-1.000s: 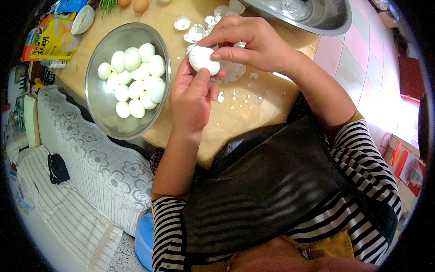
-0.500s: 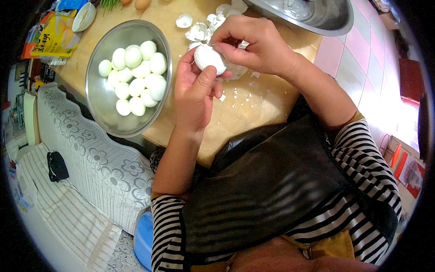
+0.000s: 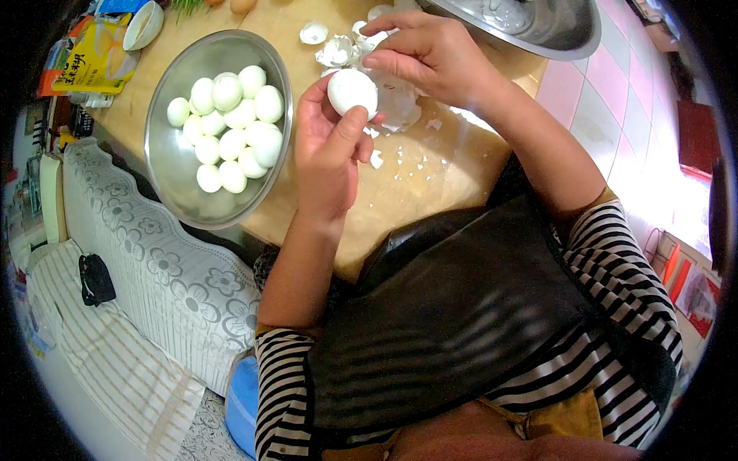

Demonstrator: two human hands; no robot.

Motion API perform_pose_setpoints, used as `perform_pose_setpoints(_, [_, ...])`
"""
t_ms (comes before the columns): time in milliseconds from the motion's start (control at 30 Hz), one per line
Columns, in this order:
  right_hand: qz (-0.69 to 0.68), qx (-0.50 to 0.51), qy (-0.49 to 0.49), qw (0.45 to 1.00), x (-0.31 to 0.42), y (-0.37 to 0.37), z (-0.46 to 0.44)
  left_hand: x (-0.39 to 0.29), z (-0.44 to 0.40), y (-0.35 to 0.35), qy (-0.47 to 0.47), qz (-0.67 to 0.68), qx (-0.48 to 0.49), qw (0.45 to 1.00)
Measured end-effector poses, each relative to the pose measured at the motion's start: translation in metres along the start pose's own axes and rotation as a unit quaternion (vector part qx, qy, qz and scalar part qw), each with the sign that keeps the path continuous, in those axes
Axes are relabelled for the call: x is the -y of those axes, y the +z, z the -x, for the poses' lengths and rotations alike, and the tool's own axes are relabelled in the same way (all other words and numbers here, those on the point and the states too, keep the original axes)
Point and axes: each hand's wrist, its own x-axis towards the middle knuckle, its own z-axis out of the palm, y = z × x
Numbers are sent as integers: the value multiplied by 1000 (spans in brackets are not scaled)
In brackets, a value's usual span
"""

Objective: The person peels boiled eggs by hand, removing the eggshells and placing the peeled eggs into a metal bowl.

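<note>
Peeling is in hand at upper centre: the left hand [image 3: 329, 157] grips an egg [image 3: 352, 91]; the right hand [image 3: 442, 63], thumb and fingers parted, hovers near shells [image 3: 336, 51]. Any further peeling appears to call for a light pinch.

Up on the person's head, the one camera faces forward and steeply down, close over the dark apron [image 3: 453, 315] and table [image 3: 392, 200], catching the tiled floor [image 3: 596, 100]; its curved edges look somewhat warped.
</note>
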Motion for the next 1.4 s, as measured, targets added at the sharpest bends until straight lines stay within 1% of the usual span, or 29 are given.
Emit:
perform_pose_setpoints(67, [13, -15, -12, 1000, -2, 0, -1, 0, 0, 0, 4, -4, -3, 1000])
perform_pose_setpoints(133, [18, -44, -57, 997, -2, -2, -4, -2, 1, 0, 8, -10, -6, 1000])
perform_pose_setpoints(167, [18, -44, -57, 997, 1, -3, -4, -3, 0, 0, 7, -10, -4, 1000])
perform_pose_setpoints(233, [-59, -12, 21, 998, 9, -5, -3, -4, 0, 0, 6, -10, -2, 1000])
perform_pose_setpoints(267, [-59, -12, 22, 998, 10, -6, -3, -4, 1, 0, 5, -13, -2, 1000])
perform_pose_setpoints(333, [-100, 31, -45, 993, 12, -6, -4, -5, 1, 1, 4, -15, -3, 1000])
perform_pose_setpoints(367, [-100, 31, -44, 994, 13, -6, -3, -5, 1, 1, 4, -24, -3, 1000])
perform_pose_setpoints(433, [-130, 85, -25, 988, 14, -5, -2, -5, 1, 1, 3, -33, -2, 999])
perform_pose_setpoints(533, [-134, 75, -18, 988, 10, -3, 0, -3, 0, 1, 11, -36, -1, 999])
perform_pose_setpoints(600, [-127, 73, -27, 989, 9, -4, -1, -4, 1, 2, 10, -80, 0, 997])
perform_pose_setpoints(800, [-111, 77, -42, 990, 12, -5, -1, -3, 2, 2, 12, -104, -2, 994])
perform_pose_setpoints(900, [-102, 74, -49, 991, 11, -4, 0, -2, 3, 1, -15, -104, -22, 994])
perform_pose_setpoints(967, [-102, 65, -55, 991, 12, -3, 1, 0, 4, 1, -17, -100, -20, 995])
perform_pose_setpoints(1067, [-76, 71, -38, 994, 12, -2, 2, 1, 4, -1, -29, -96, -13, 995])
perform_pose_setpoints(1167, [-36, 43, -52, 997, 11, 3, 3, 2, 3, -5, -46, -89, -2, 995])
perform_pose_setpoints(1233, [14, 13, -46, 999, 13, 4, 3, 3, 2, -8, -54, -81, 4, 995])
perform_pose_setpoints(1267, [14, 12, -45, 999, 13, 4, 3, 3, 2, -9, -61, -80, 5, 995])
perform_pose_setpoints(1333, [13, 23, 13, 1000, 12, 3, 2, 3, 1, -7, -69, -79, 7, 994])
perform_pose_setpoints(1400, [3, 2, 33, 999, 9, 5, 2, 1, 1, -2, -82, -22, -16, 996])
